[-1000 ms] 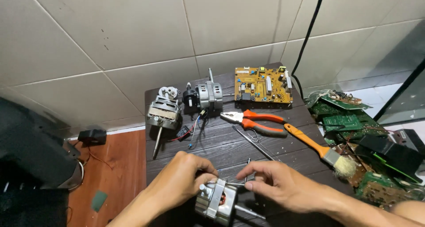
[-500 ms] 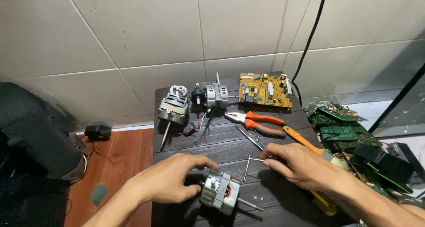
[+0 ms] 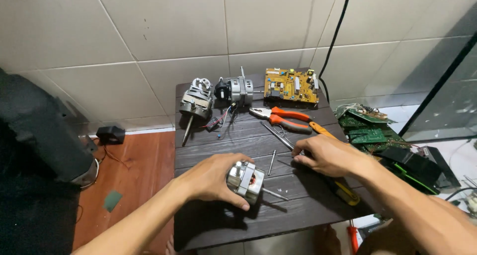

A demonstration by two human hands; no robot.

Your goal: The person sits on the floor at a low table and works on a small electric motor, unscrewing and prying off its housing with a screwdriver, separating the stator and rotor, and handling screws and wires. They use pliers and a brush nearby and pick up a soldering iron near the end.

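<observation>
Lying on its side near the front of the dark wooden slatted table (image 3: 208, 150), the small silver electric motor (image 3: 245, 181) has its thin steel shaft pointing right and slightly toward the person, so the long axis runs roughly left-right with a small diagonal tilt. Left hand (image 3: 211, 178) wraps over the motor's left end, fingers curled around the housing, thumb underneath, grasping it. Right hand (image 3: 325, 155) sits further right on the table, fingers bent and pinched down at the tabletop near a thin metal rod (image 3: 278, 136); cannot tell whether it actually holds anything, fingertips hide the contact. A short loose metal pin (image 3: 271, 162) lies between the two hands, apart from the motor. Under the right wrist, a yellow-handled tool (image 3: 343, 190) pokes out toward the table edge. Orange-handled pliers (image 3: 283, 118) lie behind the right hand. At the back edge: two larger grey motors (image 3: 196, 103), one with red wires, and a yellow circuit board (image 3: 290, 86). Green circuit boards (image 3: 365, 128) piled off the table to the right.
</observation>
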